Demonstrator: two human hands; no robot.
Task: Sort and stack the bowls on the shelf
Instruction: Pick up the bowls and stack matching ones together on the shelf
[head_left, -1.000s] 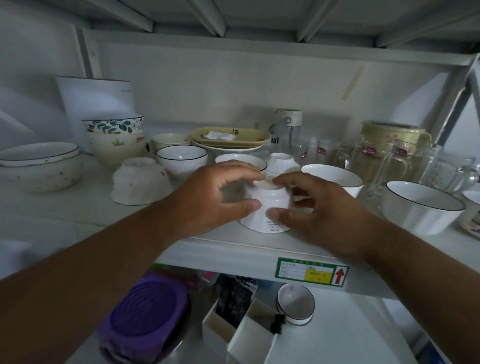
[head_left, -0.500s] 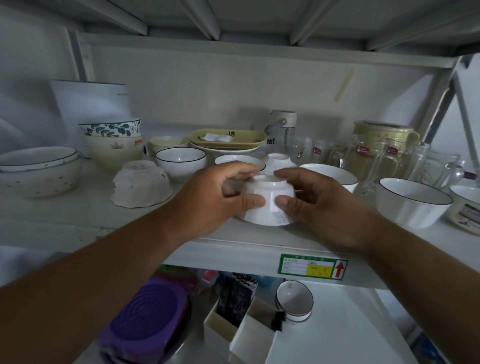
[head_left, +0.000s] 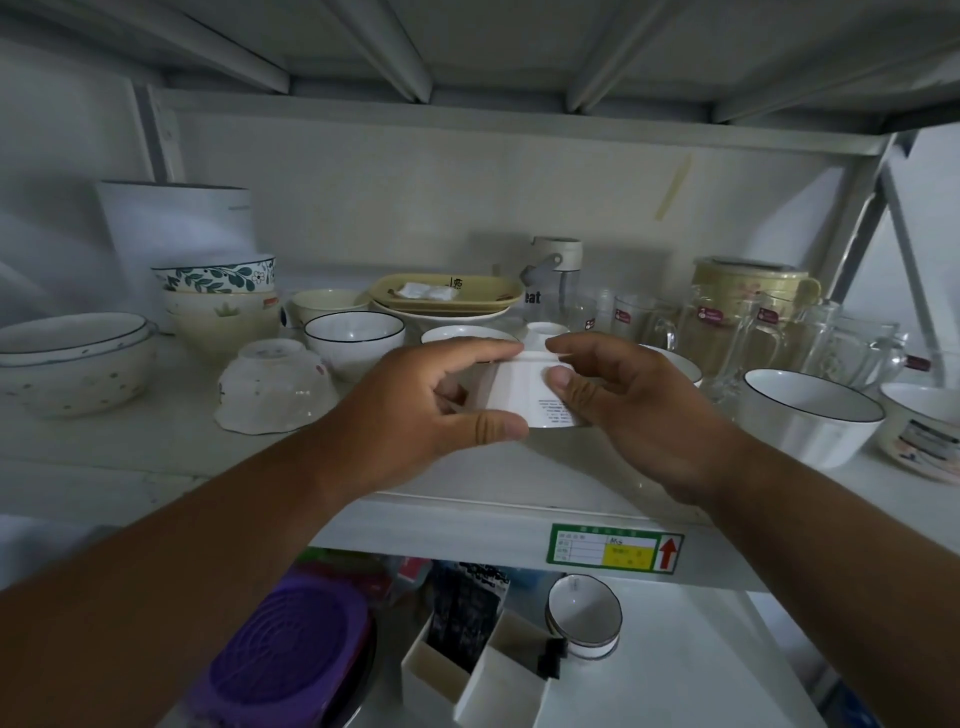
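Head view: left hand (head_left: 415, 410) and right hand (head_left: 623, 410) both clamp an upturned white bowl (head_left: 524, 389) at the shelf (head_left: 493, 488) front; leaf-patterned stack (head_left: 218, 296) stands done, several loose bowls look unsorted.

A small white bowl (head_left: 524, 392), upside down, sits near the shelf's (head_left: 467, 525) front edge.

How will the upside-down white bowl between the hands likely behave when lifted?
The white bowl looks like glazed ceramic, so probably stiff, breakable and somewhat slippery. The left hand and right hand grip its flaring sides, which may let it slide downward. Inverted on its wide rim, it seems unlikely to tip or roll.
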